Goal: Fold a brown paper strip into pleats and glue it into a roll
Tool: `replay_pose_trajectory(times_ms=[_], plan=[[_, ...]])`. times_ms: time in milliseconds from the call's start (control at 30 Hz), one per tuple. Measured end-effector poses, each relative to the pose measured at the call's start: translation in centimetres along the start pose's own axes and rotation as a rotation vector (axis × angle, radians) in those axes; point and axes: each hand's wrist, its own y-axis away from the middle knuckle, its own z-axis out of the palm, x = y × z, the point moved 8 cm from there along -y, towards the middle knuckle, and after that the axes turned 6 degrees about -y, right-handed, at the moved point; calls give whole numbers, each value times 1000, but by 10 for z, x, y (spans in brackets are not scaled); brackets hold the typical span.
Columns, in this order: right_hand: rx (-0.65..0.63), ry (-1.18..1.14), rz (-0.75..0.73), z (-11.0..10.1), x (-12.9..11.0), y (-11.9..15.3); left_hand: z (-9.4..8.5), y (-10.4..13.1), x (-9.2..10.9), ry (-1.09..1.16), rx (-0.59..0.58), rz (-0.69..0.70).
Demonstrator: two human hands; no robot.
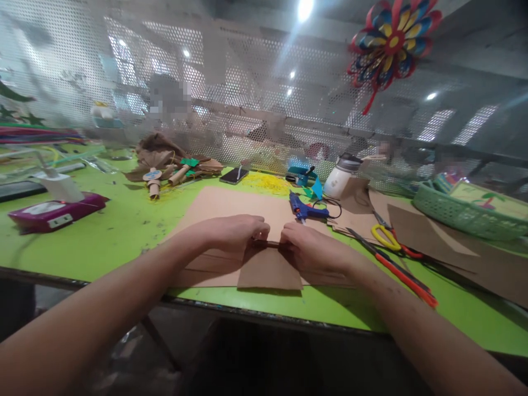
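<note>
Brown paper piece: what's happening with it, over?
Left hand and right hand at far edge. Brown paper piece over larger sheet. Blue glue gun just beyond right hand.

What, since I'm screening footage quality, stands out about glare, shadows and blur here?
Head view: the brightest ceiling lamp flares into a streak, the mesh partition looks hazy, shadows darken the brown sheet, while the blue glue gun reads more clearly.
</note>
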Motion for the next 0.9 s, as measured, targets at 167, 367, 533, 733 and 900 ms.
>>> replay_pose_trajectory(times_ms=[167,367,533,733,900], plan=[[-37,34,-18,1,0,-1,-1,1,5,-26,-5,43],[-39,98,-46,0,-8,1,-4,3,9,-49,-6,56],[23,126,-35,-5,-13,1,0,2,-3,-17,-1,-4],[49,87,-14,-5,-10,-3,4,-1,-16,75,-31,-132],[121,164,-78,-11,-17,-7,-9,-4,-14,277,-12,-145]])
